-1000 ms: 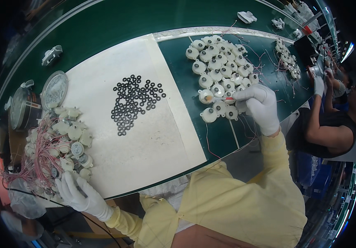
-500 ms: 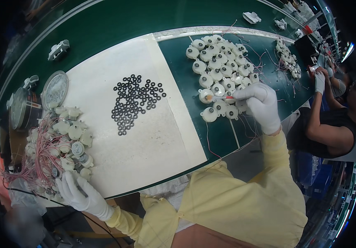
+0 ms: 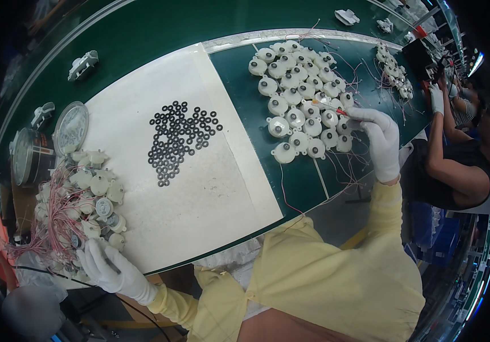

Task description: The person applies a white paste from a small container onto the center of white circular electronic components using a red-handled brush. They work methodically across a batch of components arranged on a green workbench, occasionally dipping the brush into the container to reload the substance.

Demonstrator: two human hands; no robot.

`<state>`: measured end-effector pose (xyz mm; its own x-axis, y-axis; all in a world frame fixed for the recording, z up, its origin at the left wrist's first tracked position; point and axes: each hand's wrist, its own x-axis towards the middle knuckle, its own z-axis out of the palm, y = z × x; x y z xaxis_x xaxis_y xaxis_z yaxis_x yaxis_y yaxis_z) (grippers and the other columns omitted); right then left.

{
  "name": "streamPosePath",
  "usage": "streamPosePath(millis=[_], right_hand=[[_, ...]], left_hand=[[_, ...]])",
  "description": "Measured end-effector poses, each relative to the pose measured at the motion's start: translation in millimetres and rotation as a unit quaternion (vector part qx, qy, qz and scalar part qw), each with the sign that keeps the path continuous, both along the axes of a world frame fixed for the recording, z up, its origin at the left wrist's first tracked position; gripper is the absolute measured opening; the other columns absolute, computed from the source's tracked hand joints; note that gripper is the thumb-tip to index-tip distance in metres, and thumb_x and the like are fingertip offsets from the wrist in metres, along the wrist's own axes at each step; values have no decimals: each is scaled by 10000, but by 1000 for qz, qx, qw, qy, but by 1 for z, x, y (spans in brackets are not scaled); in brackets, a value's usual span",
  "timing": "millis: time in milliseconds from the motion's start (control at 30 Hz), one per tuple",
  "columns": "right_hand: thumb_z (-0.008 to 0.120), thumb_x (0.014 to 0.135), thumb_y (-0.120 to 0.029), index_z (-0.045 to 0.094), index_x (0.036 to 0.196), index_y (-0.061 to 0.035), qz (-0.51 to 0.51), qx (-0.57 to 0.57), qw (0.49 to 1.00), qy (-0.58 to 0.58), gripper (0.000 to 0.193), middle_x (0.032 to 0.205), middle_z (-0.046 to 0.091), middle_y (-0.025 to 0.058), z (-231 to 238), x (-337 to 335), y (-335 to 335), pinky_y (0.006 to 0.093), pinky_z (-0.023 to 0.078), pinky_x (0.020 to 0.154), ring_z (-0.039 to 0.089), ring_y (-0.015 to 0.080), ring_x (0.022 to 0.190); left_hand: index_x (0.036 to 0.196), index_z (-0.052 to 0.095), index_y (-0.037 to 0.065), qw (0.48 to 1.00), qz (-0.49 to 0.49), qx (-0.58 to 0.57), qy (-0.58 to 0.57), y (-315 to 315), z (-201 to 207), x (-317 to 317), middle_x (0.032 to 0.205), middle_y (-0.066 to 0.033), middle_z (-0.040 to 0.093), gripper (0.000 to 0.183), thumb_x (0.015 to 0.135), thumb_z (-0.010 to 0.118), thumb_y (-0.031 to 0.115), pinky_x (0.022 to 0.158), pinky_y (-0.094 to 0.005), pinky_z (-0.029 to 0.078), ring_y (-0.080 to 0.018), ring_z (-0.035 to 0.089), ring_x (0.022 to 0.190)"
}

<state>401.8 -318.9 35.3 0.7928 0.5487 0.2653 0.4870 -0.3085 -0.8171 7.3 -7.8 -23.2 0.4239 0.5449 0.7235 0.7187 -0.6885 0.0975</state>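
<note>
In my gloved right hand (image 3: 378,134) is a slim brush (image 3: 330,107) with a reddish handle part and a yellowish tip, pinched between the fingers. Its tip is over a cluster of round white motors (image 3: 294,118) with dark centres, laid close together on the green surface; I cannot tell whether it touches one. My gloved left hand (image 3: 111,268) lies with fingers stretched at the near edge of a heap of similar white motors (image 3: 99,183) with pink and white wires (image 3: 60,214). It holds nothing that I can see.
Many small black rings (image 3: 179,137) lie spread on the white board (image 3: 210,194). Left of it stand a round tub (image 3: 28,157) and a clear round lid (image 3: 72,128). White parts (image 3: 83,64) sit on the green belt (image 3: 159,25). A co-worker (image 3: 455,154) sits at right, near more wired parts (image 3: 394,74).
My right hand with the brush has moved right, its tip passing from the cluster's near left part to farther up among the motors. The left hand stays put; the whole view has shifted slightly.
</note>
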Motion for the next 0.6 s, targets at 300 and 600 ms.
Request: streamPosePath(millis=[300,600], right_hand=[[474,739,62,726,1040,-51,4,-94,988,-123,408,859,710,115,4,-4,5,286,509,699,659,180,736],[470,693,67,738,1003,-68,47,-107,974,-195,431,840,696,130,-4,5,5,325,516,702,652,238,726]], left_hand=[[1204,627,-7,1000,3,9,9,0,0,-1,1223,-159,608,313,895,603,40,1008,-479,417,-385,526,1213],[1200,629,-7,1000,3,11,2,0,-1,-4,1223,-158,607,309,895,606,37,1005,-469,421,-381,527,1216]])
